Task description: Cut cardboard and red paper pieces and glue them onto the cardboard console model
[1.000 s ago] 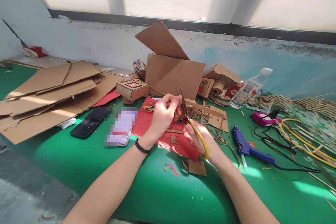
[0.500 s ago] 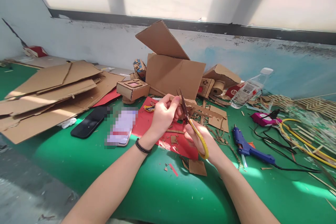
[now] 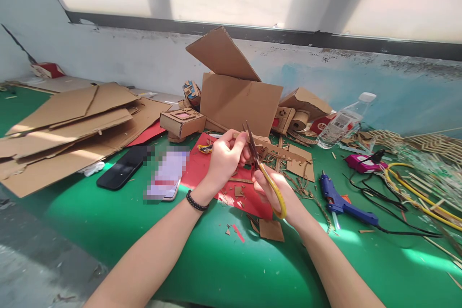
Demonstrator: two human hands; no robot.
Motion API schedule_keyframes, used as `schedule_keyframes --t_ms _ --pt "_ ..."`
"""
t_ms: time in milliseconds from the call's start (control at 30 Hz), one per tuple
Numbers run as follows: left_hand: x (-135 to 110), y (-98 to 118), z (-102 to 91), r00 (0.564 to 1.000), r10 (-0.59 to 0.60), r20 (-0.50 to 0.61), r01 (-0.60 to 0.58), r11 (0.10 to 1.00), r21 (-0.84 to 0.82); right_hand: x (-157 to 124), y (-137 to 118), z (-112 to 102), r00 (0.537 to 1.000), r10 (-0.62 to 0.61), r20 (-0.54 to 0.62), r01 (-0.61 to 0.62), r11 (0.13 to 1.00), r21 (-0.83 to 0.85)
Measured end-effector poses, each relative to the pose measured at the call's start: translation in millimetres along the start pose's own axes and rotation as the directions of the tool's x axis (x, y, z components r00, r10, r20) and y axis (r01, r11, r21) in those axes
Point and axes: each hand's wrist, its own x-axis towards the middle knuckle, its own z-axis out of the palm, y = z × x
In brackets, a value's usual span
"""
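Note:
My right hand (image 3: 277,192) grips yellow-handled scissors (image 3: 265,173), blades pointing up and away, slightly apart. My left hand (image 3: 225,156), with a black bead bracelet on the wrist, pinches a long thin cardboard strip (image 3: 285,153) at the blades. Both hands hover above a red paper sheet (image 3: 197,166) on the green table (image 3: 216,269). Small cardboard and red scraps (image 3: 270,230) lie below the hands.
Flat cardboard sheets (image 3: 68,130) are stacked at left. A black phone (image 3: 122,168) and a second phone (image 3: 168,175) lie near the red sheet. Behind stand cardboard boxes (image 3: 238,101). A water bottle (image 3: 342,122), blue glue gun (image 3: 341,202), pink device (image 3: 363,163) and yellow cable (image 3: 418,197) lie at right.
The hands stay almost still; the scissor blades shift very slightly against the cardboard strip. Nothing else has moved.

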Motion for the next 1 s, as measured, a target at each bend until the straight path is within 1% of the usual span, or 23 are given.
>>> schedule_keyframes --t_ms 133,267,533,833,1000 --pt "0 -1 0.0 1.000 -0.013 -0.011 0.013 1.000 -0.008 1 2 0 1.000 0.005 0.014 -0.006 1.000 0.016" --pt "0 -1 -0.3 1.000 -0.015 -0.011 0.015 1.000 -0.016 1 3 0 1.000 -0.004 0.012 0.004 1.000 -0.008" --pt "0 0 0.0 1.000 -0.014 -0.008 0.014 1.000 -0.023 2 8 -1 0.998 -0.051 -0.023 0.049 0.995 -0.090" --pt "-1 1 0.8 1.000 -0.020 -0.001 0.020 0.999 -0.028 4 12 -2 0.996 -0.071 -0.054 0.064 0.991 -0.116" --pt "-1 0 0.6 0.999 -0.031 0.009 0.032 0.998 -0.050 4 14 -3 0.999 -0.032 -0.012 0.031 0.997 -0.068"
